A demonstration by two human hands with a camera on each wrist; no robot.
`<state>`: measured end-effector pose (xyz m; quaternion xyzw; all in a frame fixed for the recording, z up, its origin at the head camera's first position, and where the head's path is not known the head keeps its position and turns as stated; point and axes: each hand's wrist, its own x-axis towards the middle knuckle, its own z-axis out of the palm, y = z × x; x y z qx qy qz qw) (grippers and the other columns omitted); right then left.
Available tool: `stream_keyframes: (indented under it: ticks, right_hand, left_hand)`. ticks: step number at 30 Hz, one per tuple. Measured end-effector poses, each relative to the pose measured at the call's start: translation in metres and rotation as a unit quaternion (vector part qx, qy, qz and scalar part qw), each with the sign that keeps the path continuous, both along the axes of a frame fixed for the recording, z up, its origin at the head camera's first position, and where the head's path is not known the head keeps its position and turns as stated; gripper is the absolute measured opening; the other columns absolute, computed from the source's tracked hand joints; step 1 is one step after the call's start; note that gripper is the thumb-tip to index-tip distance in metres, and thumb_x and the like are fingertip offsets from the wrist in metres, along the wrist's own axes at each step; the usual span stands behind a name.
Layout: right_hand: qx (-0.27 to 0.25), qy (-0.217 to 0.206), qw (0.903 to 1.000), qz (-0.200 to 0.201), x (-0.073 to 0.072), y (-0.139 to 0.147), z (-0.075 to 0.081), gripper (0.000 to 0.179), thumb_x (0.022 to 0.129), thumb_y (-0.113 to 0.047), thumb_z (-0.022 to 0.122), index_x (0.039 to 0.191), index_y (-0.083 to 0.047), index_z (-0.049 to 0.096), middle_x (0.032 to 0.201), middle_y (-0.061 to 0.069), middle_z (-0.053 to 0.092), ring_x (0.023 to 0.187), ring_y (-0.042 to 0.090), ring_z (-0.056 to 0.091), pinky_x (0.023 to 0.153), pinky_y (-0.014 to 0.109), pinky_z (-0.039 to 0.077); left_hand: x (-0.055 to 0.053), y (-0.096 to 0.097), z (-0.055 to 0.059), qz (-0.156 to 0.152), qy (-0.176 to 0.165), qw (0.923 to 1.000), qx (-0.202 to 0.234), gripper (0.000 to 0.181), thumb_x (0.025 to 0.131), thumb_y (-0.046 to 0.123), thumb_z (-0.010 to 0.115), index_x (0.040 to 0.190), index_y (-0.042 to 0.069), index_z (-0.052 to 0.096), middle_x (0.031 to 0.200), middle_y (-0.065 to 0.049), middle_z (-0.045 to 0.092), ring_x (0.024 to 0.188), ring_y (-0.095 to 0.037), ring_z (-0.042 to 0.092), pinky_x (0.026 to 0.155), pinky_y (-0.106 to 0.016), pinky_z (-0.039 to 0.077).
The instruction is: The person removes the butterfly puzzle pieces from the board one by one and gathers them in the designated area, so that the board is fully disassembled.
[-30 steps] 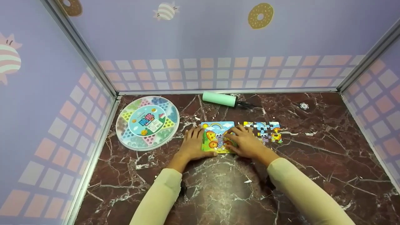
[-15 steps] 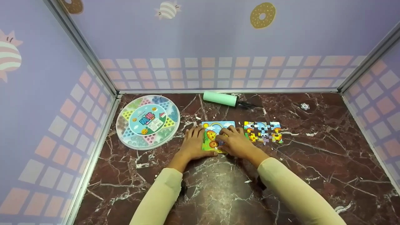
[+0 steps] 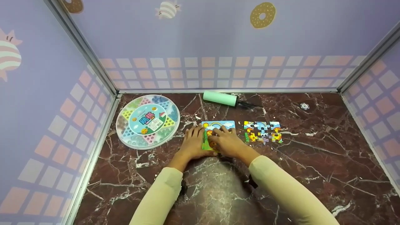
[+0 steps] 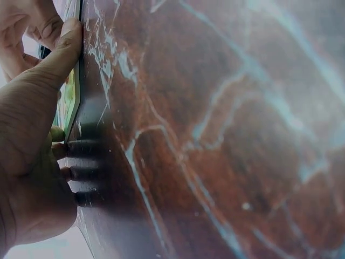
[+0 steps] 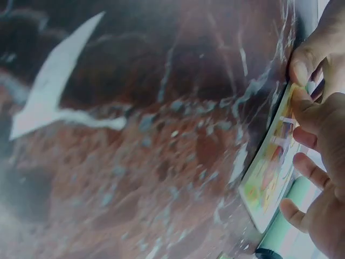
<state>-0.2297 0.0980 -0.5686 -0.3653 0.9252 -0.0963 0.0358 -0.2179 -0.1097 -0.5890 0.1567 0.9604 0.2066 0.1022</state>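
A jigsaw puzzle board with a rainbow and a butterfly picture lies flat in the head view. My left hand rests along its left side, the thumb at the near edge; the left wrist view has this thumb against the board's rim. Over the picture's lower middle lies my right hand, fingertips touching the board and covering much of it. In the right wrist view its thumb and index finger are by the board, the other fingers apart. Just right of the board lie several interlocking jigsaw pieces.
A round Chinese checkers box sits at the left. Behind the board lies a mint-green hand pump with a black end. A small round disc is at the back right. Purple walls enclose the marbled tabletop.
My right hand has slid left across the board, uncovering more of the jigsaw pieces at the right. My left hand has stayed at the board's left side.
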Motion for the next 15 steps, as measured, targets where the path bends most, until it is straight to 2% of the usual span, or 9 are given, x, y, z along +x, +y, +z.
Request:
stream_keyframes:
  ticks: [4, 9, 15]
  right_hand:
    - [0.006, -0.014, 0.9999, 0.004, 0.001, -0.012, 0.002, 0.047, 0.093, -0.03, 0.086, 0.136, -0.017, 0.074, 0.145, 0.01, 0.062, 0.13, 0.039, 0.054, 0.098, 0.072, 0.051]
    - [0.016, -0.017, 0.9997, -0.004, 0.001, -0.025, 0.005, 0.042, 0.097, -0.04, 0.083, 0.129, -0.013, 0.076, 0.144, 0.011, 0.062, 0.128, 0.04, 0.055, 0.096, 0.073, 0.052]
    - [0.019, -0.027, 0.9993, -0.016, 0.0, -0.03, 0.008, 0.049, 0.091, -0.035, 0.09, 0.13, -0.009, 0.075, 0.146, 0.016, 0.06, 0.131, 0.044, 0.054, 0.098, 0.075, 0.051]
  left_hand:
    - [-0.001, 0.0, -0.002, -0.001, -0.001, 1.0, -0.001, 0.118, 0.087, 0.065, 0.085, 0.172, 0.002, 0.031, 0.182, -0.021, 0.023, 0.17, -0.049, 0.018, 0.139, -0.068, 0.012]
    - [-0.004, 0.0, -0.005, -0.001, -0.012, 0.9999, -0.004, 0.115, 0.089, 0.058, 0.082, 0.174, 0.002, 0.028, 0.183, -0.021, 0.022, 0.17, -0.048, 0.015, 0.141, -0.065, 0.007]
    - [-0.003, 0.0, -0.001, -0.001, -0.014, 0.9998, -0.014, 0.113, 0.09, 0.056, 0.08, 0.174, 0.004, 0.028, 0.183, -0.019, 0.022, 0.171, -0.046, 0.016, 0.141, -0.064, 0.006]
